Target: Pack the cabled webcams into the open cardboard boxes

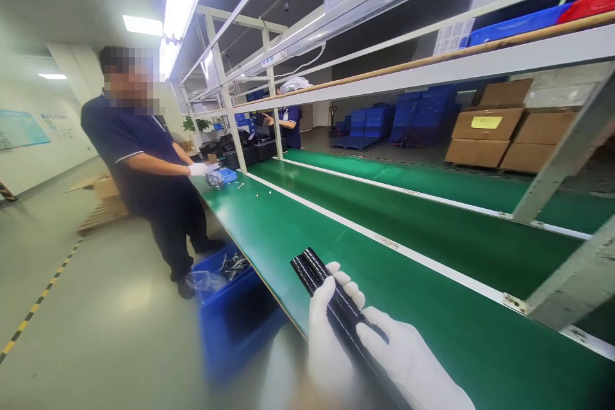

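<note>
Two glossy black tubes (346,319) lie side by side, slanting from the lower right up toward the middle of the head view. My left hand (329,327), in a white glove, is closed round them near their far ends, thumb on top and fingers curled over the far side. Further down, my right hand (403,349), also gloved in white, grips the same tubes with thumb and fingers. The tubes' near ends run out of the picture at the bottom. Beneath them is a green work surface (456,327).
Left, a person (139,134) in dark clothes and white gloves stands by a small blue tray (227,175). A blue bin (225,327) stands below the table edge. White posts (548,173) and a shelf (432,61) rise on the right. Cardboard boxes (485,128) are stacked behind.
</note>
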`<action>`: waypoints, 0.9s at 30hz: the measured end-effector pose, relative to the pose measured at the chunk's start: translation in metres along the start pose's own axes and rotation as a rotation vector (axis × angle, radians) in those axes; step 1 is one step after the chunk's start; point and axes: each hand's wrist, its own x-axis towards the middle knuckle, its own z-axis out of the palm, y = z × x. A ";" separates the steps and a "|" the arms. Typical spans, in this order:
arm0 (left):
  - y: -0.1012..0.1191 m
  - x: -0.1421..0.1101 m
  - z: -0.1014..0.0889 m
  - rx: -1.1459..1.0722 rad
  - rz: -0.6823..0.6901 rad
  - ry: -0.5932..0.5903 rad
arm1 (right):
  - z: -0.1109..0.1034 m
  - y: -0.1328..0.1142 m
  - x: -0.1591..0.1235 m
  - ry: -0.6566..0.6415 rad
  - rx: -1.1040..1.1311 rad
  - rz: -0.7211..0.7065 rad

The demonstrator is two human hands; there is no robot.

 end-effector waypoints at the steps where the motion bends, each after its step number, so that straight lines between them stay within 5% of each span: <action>1: 0.001 -0.002 0.003 -0.025 -0.018 0.036 | 0.000 0.001 0.001 -0.004 -0.010 -0.005; 7: 0.006 -0.009 0.008 -0.140 -0.143 0.073 | -0.007 0.006 0.006 -0.043 0.097 -0.098; 10: 0.008 -0.003 0.002 -0.199 -0.233 -0.003 | -0.010 0.007 0.004 -0.165 0.358 -0.162; 13: 0.009 0.010 -0.008 -0.183 -0.258 -0.041 | -0.006 0.006 0.000 -0.285 0.667 -0.056; 18: 0.027 0.030 -0.025 -0.128 -0.179 -0.098 | -0.008 0.012 0.004 -0.139 0.876 0.065; 20: 0.041 0.035 -0.030 -0.175 -0.172 -0.137 | -0.035 0.019 0.009 0.003 1.077 0.066; 23: 0.059 0.044 -0.037 -0.214 -0.142 -0.216 | -0.109 0.030 0.003 0.255 1.311 -0.047; 27: 0.059 0.056 -0.044 -0.177 -0.262 -0.230 | -0.220 0.038 -0.029 0.562 1.197 -0.203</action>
